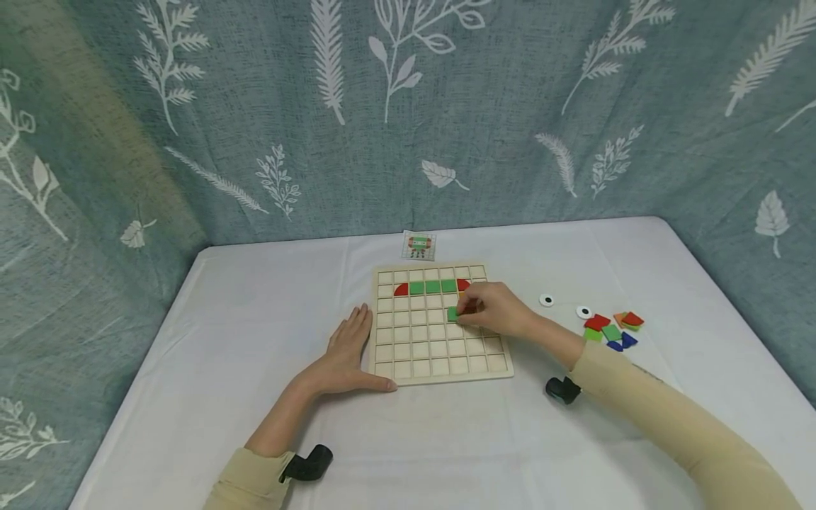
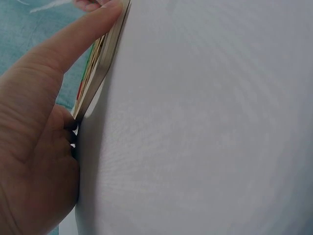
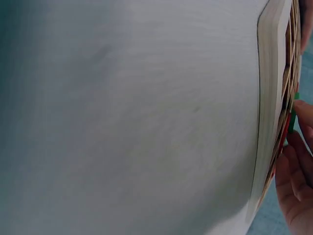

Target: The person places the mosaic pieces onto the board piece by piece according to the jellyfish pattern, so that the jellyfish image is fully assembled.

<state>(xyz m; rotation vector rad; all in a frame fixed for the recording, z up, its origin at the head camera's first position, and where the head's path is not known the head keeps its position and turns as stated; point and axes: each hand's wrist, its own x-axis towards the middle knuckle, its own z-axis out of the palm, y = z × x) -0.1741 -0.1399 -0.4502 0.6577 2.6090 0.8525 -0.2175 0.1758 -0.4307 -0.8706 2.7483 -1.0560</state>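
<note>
My left hand point(image 1: 344, 358) rests at the left side of a wooden grid board point(image 1: 404, 352), fingers straight along its edge and thumb at the front left corner. Between thumb and fingers, my right hand point(image 1: 500, 308) pinches a green square tile point(image 1: 452, 314) at the board's right half; the right wrist view shows this green tile point(image 3: 293, 117) at the fingertips. Several green tiles point(image 1: 433, 287) form a row near the board's far side, with a rounded red piece point(image 1: 401, 290) at its left end and another red piece point(image 1: 462, 285) at its right. More red shows beneath my right fingers, partly hidden.
Behind the board lies a small pattern card point(image 1: 418, 246). Two white discs with black dots, a nearer disc point(image 1: 584, 312) and a farther disc point(image 1: 546, 300), lie right of the board. Beside them is a loose pile of coloured tiles point(image 1: 611, 332). A curtain point(image 1: 408, 163) hangs behind the table.
</note>
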